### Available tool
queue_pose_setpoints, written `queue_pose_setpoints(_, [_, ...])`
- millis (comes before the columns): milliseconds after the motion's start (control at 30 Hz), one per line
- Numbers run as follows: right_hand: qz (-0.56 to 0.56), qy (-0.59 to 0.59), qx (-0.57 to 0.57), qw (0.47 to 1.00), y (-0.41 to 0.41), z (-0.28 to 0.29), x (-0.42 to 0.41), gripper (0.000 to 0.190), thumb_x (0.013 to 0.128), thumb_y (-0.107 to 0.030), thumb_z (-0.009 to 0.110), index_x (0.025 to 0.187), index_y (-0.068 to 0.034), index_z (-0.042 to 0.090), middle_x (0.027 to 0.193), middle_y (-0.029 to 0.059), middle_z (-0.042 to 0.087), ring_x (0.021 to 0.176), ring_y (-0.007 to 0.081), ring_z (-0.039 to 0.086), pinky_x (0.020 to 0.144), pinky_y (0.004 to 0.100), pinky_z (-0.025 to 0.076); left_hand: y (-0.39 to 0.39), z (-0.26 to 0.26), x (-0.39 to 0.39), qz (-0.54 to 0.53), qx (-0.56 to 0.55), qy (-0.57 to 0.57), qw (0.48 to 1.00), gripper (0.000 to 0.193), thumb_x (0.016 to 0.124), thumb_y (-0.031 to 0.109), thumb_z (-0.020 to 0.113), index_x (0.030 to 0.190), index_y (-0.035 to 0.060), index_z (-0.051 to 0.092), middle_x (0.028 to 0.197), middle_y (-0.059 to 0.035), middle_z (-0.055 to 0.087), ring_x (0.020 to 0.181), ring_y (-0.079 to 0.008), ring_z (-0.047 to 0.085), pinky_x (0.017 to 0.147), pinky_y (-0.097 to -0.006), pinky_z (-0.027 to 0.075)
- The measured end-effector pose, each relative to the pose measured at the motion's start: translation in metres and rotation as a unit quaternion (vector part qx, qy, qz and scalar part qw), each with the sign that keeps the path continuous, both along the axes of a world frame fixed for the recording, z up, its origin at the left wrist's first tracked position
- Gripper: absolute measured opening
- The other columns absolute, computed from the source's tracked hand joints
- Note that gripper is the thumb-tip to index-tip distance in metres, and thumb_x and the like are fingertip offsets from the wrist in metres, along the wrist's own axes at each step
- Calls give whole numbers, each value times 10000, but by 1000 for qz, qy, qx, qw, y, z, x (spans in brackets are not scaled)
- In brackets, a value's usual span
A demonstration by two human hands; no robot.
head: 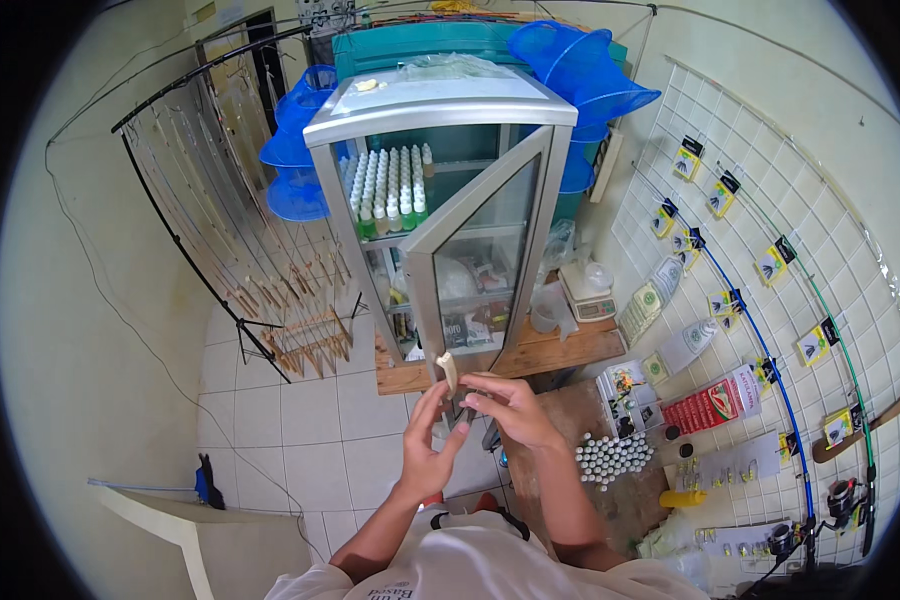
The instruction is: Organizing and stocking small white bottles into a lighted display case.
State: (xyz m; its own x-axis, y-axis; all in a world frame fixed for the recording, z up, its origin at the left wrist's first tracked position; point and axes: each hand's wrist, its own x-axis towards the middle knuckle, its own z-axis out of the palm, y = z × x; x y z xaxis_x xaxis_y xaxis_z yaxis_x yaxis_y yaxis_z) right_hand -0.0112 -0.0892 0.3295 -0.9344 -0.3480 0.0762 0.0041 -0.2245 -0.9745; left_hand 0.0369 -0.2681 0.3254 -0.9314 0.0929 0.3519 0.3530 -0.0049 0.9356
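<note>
My left hand (429,450) and my right hand (516,414) are raised before my chest, palms facing each other, with thumbs apart from fingers. Between their fingertips a pale, narrow, curved piece (448,369) stands upright, perhaps rolled cloth. It meets or overlaps my left fingertips; whether they grip it I cannot tell. My right fingertips come close to it from the other side. Just beyond is the open, metal-framed glass door (487,225) of a display cabinet (442,112). Its lower corner is partly hidden by my hands. Rows of white-capped bottles (391,187) fill the upper shelf.
The cabinet stands on a wooden bench (570,343) beside a digital scale (586,289). At right, a low table (540,442) bears many white-capped bottles (615,459). Fishing rods (765,330) lean on a wire grid (645,195). More rods hang from a black rack (172,232) at left.
</note>
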Motion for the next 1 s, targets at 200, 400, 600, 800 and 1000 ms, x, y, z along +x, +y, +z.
queue_pose_setpoints(200, [-9,16,-28,999,-59,0,-33,495,975,-82,656,1427,55,506,1352,143,615,1186,185,605,999,314,498,-41,-13,-55,44,27,3,999,538,918,-43,640,1434,-35,487,1410,-144,510,1244,-251,579,1020,-376,500])
queue_pose_setpoints(400, [-38,42,38,998,-109,7,-66,561,1010,-148,610,1499,43,411,1501,179,489,1414,225,420,1131,328,365,-77,-12,-110,21,75,-32,996,573,898,-37,656,1442,-42,478,1436,-169,500,1290,-243,534,1074,-369,458])
queue_pose_setpoints(600, [-83,95,72,989,-140,-5,-96,613,1030,-294,573,1509,39,387,1573,217,392,1475,281,354,1175,349,303,-89,-11,-142,22,22,-26,999,699,870,-86,638,1511,-56,360,1536,-195,419,1404,-285,442,1162,-399,366])
queue_pose_setpoints(800, [-89,40,40,994,-151,-15,-103,592,1055,-255,534,1525,54,348,1597,176,351,1439,209,377,1182,310,289,-92,-18,-147,9,-14,-3,1000,762,849,-102,643,1530,-64,304,1588,-192,349,1452,-305,380,1191,-400,319])
queue_pose_setpoints(1000, [-131,-50,26,990,-123,-49,-76,585,1041,-307,569,1507,14,419,1499,149,493,1317,183,516,1036,294,438,-86,-67,-125,7,-68,-76,995,742,864,-25,688,1508,-89,324,1558,-218,387,1440,-309,397,1188,-404,317])
